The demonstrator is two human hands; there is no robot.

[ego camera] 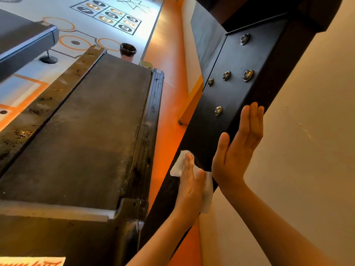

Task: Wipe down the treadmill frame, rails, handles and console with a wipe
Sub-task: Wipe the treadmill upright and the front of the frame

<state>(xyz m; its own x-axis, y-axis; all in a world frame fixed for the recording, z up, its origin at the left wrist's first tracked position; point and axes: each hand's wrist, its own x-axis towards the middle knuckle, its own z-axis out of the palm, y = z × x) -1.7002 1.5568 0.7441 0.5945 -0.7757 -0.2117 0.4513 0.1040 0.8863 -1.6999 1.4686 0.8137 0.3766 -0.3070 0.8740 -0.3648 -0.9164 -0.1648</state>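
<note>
The treadmill's black upright post (228,89) with several metal bolts slants across the right of the head view. My left hand (189,187) lies flat, its straight fingers pressing a white wipe (177,166) against the lower part of the post. My right hand (239,150) is open with straight fingers, its palm against the post's right edge just above the wipe. The dusty running belt (86,121) and its dirty right side rail (151,108) stretch away to the left.
A beige wall (307,150) stands close behind the post. An orange floor strip (169,54) runs between treadmill and wall. A lined bin (127,50) sits beyond the belt's far end. Another treadmill's rear (25,41) is at the upper left.
</note>
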